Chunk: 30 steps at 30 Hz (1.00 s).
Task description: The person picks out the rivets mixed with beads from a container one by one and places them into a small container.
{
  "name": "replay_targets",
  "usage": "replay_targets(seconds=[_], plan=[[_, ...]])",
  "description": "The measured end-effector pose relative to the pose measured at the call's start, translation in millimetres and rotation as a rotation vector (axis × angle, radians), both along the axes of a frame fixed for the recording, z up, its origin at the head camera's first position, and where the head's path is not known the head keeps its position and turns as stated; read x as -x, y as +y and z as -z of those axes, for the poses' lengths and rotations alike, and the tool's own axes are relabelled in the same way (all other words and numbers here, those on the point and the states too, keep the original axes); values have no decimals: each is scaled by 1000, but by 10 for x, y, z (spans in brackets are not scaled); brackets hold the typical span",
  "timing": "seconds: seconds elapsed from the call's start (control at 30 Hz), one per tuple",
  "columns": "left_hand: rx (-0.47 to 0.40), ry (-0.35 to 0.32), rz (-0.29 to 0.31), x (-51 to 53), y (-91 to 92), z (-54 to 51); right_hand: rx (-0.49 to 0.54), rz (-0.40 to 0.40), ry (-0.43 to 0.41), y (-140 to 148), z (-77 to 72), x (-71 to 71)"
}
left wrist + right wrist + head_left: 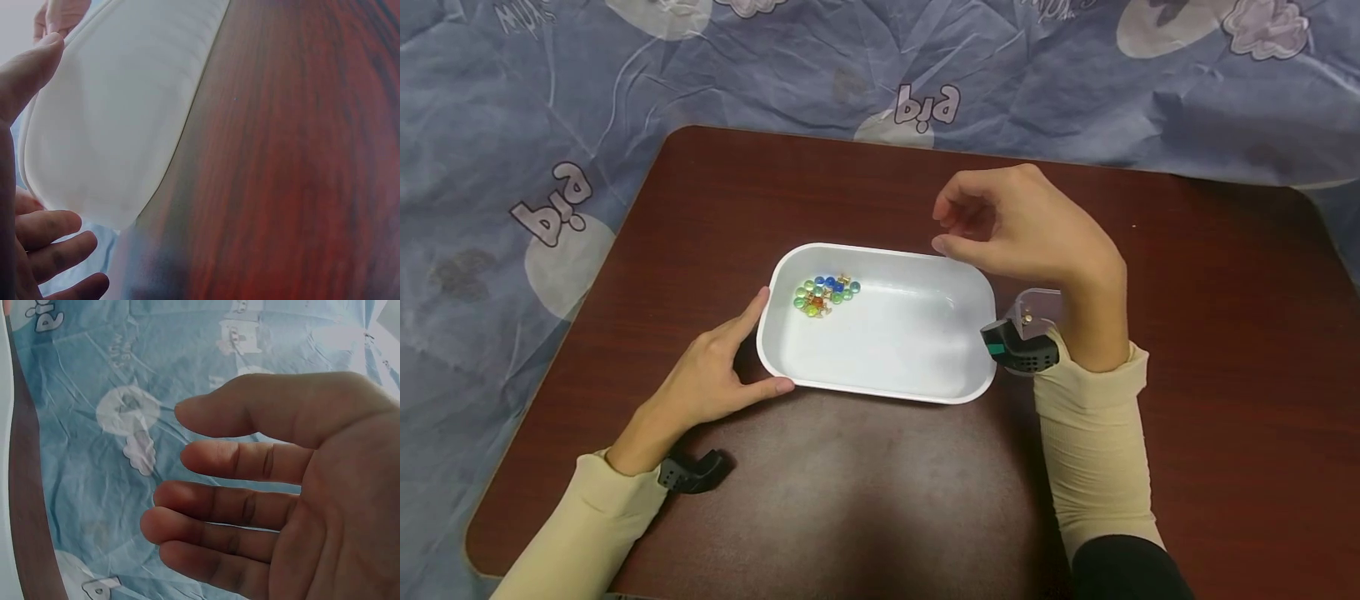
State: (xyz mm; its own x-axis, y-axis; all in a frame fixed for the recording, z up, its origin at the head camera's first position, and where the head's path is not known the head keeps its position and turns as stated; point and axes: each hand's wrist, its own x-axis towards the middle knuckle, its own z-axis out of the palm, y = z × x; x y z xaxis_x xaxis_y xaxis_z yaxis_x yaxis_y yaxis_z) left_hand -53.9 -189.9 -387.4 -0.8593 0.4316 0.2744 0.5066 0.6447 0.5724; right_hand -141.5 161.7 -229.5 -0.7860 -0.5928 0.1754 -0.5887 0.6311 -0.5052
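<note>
Head: on table, white tray, already with beads, gold bits; remaining in clear box, few more. Touching tray with left hand; poising right hand nearby. Left wrist: loosely extended fingers. Right wrist: relaxed fingers, gripping nothing.

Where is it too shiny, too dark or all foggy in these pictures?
Head view: a pale shine on the near part of the table, with a dark shadow in it; left wrist view: the white tray looks hazy and washed out; right wrist view: the right hand looks dim against the brighter cloth, with white glare towards the top right corner.
</note>
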Motion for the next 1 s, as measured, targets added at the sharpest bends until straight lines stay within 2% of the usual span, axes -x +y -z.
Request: replay_targets(seconds=[0.3,0.6,1.0], plan=[[-10,11,6,-2,1,4,9,-61,-88,-258,78,95],[-4,3,8,3,1,7,-12,-137,-88,-504,119,166],[2,-9,5,7,4,11,-7,-143,-147,-765,215,357]])
